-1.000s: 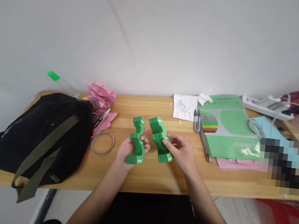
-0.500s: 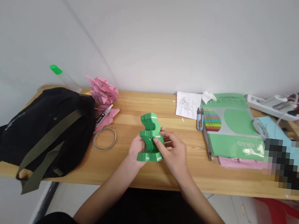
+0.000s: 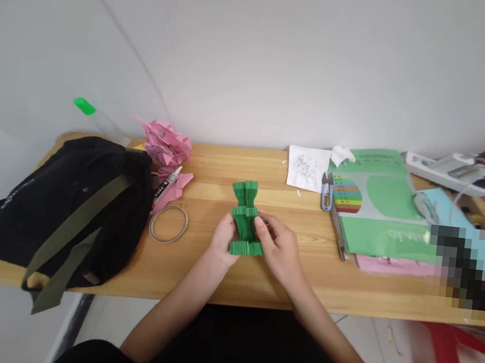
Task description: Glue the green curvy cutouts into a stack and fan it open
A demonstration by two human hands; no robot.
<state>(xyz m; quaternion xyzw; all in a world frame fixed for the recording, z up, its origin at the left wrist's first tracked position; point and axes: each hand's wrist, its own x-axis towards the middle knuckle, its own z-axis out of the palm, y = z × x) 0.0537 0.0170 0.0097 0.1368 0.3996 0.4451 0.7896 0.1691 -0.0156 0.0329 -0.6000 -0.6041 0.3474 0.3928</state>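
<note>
Between my two hands, above the middle of the table, is a stack of green cut paper shapes (image 3: 245, 225). Its many layered edges face me, with a narrow split running down the middle. My left hand (image 3: 223, 236) is wrapped round its left side, the fingers partly hidden behind the paper. On the right side my right hand (image 3: 277, 240) grips it, thumb against the edges and fingers behind. A roll of thin tape (image 3: 170, 207) lies on the table to the left of my hands.
A black bag (image 3: 92, 212) fills the table's left end. Near it are pink folded paper pieces (image 3: 166, 144) and a glue tube (image 3: 167, 185). Thread snips (image 3: 327, 191) lie beside a white paper (image 3: 299, 179) with small scraps. Green packages (image 3: 383, 239) and a power strip (image 3: 438, 173) are at right.
The green stack has turned: its light green front face showed before, and now its layered edges face me. A split between two parts shows. The view shifted slightly.
</note>
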